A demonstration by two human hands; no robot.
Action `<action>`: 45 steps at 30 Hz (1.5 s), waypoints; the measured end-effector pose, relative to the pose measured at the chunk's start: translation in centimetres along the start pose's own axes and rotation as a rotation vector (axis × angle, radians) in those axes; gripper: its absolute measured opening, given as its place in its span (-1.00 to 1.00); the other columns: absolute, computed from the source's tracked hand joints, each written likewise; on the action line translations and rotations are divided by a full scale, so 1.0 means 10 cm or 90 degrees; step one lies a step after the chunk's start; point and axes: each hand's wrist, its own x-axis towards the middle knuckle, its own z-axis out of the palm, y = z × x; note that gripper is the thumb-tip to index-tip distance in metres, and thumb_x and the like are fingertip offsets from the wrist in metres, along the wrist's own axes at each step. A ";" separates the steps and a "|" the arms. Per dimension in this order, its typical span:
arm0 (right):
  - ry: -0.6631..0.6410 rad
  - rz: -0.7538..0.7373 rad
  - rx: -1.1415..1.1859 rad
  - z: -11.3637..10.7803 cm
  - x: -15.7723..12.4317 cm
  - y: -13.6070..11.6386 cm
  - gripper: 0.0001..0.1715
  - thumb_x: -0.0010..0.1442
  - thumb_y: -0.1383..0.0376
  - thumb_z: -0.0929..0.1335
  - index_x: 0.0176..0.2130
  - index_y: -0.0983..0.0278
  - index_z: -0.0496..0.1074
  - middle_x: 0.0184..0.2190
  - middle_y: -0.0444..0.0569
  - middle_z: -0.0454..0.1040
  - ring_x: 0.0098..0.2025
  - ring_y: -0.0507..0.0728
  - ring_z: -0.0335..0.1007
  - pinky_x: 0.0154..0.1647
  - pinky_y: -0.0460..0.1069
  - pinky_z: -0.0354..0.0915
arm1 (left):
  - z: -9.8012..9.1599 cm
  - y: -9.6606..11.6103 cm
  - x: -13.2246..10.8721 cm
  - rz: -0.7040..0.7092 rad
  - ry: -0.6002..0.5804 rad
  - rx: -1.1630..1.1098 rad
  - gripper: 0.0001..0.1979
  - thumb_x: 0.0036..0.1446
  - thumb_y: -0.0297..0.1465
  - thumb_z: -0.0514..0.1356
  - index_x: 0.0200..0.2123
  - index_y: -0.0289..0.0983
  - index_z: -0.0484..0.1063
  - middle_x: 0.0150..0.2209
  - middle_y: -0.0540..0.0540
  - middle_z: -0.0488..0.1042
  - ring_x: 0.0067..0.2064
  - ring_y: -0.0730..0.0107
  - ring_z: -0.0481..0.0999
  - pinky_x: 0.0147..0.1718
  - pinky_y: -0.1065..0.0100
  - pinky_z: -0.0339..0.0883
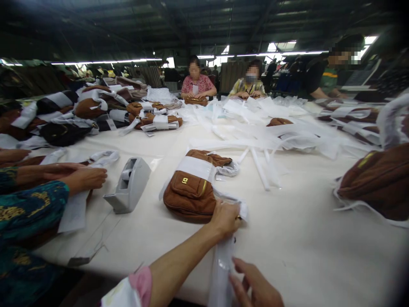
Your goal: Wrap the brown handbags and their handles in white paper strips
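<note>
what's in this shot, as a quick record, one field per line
left hand: at the right edge of the brown bag, on its white-wrapped strap; hand
right hand: fingers by the translucent strip, grip unclear; hand
bag details: white band across it, gold emblem on front
left of bag: grey tape dispenser, then a co-worker's hands
far side: two people at the table

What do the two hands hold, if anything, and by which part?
Left hand: wrapped strap of the brown bag, beside its lower right corner. Right hand: at a white strip; holding cannot be told.
</note>
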 end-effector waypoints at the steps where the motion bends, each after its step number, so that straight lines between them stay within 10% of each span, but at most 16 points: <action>1: 0.006 0.112 0.085 -0.07 0.11 0.03 -0.54 0.14 0.02 0.23 -0.08 0.20 0.39 -0.26 0.01 0.50 -0.48 0.07 0.42 -0.52 -0.09 0.37 | -0.02 -0.03 -0.04 0.002 0.007 -0.013 -0.85 -0.07 -0.54 0.17 -0.35 -0.30 0.41 -0.40 -0.05 0.50 -0.29 0.30 0.45 -0.07 0.19 0.19; 4: -0.008 0.376 0.351 -0.23 0.50 0.11 -0.30 0.07 -0.04 0.28 0.08 0.29 0.22 -0.05 0.10 0.41 -0.16 0.17 0.43 -0.29 -0.03 0.42 | -0.11 -0.03 -0.26 -0.029 0.102 -0.105 -0.76 0.01 -0.53 0.12 -0.19 -0.26 0.37 -0.29 -0.02 0.48 -0.24 0.38 0.42 -0.14 0.32 0.23; 8: -0.069 0.383 0.588 -0.10 0.82 0.02 -0.19 0.00 0.03 0.37 0.15 0.28 0.11 0.03 0.09 0.35 0.02 0.20 0.31 0.00 0.07 0.29 | -0.06 0.05 -0.52 -0.061 0.260 -0.285 -0.79 0.04 -0.49 0.09 -0.20 -0.26 0.38 -0.29 -0.08 0.45 -0.22 0.29 0.38 -0.14 0.23 0.25; 15: 0.024 0.401 0.551 0.18 0.80 -0.09 -0.26 -0.01 0.08 0.38 0.13 0.21 0.19 -0.10 -0.04 0.45 -0.10 0.16 0.39 0.01 0.07 0.26 | -0.17 -0.07 -0.57 0.005 0.232 -0.384 -0.62 0.06 -0.53 0.08 -0.01 -0.26 0.28 -0.02 -0.16 0.31 -0.02 0.29 0.33 -0.03 0.27 0.27; 27: 0.003 0.358 0.399 0.18 1.00 -0.06 -0.19 0.00 0.07 0.35 0.19 0.24 0.11 -0.20 -0.02 0.50 -0.15 0.20 0.41 -0.12 0.07 0.30 | -0.30 -0.28 -0.44 0.202 0.178 -0.064 -0.58 0.12 -0.31 0.10 0.03 -0.37 0.22 -0.10 -0.24 0.36 -0.09 0.24 0.39 -0.13 0.26 0.36; 39: -0.069 0.258 0.497 0.22 1.76 -0.02 -0.03 -0.07 0.13 0.40 0.23 0.33 0.00 -0.18 0.02 0.50 -0.09 0.20 0.39 -0.06 0.08 0.30 | -0.13 -0.43 -0.01 0.075 0.326 -0.138 -0.78 0.14 -0.40 0.08 -0.14 -0.34 0.33 -0.17 -0.20 0.47 -0.12 0.27 0.46 -0.14 0.28 0.39; 45: -0.078 0.294 0.520 0.17 1.66 0.06 0.00 -0.09 0.10 0.43 0.22 0.32 0.02 -0.21 0.01 0.51 -0.10 0.19 0.40 -0.02 0.06 0.28 | -0.04 -0.44 0.01 0.068 0.311 -0.138 -0.89 0.08 -0.48 0.11 -0.29 -0.28 0.40 -0.26 -0.10 0.50 -0.20 0.35 0.49 -0.18 0.36 0.38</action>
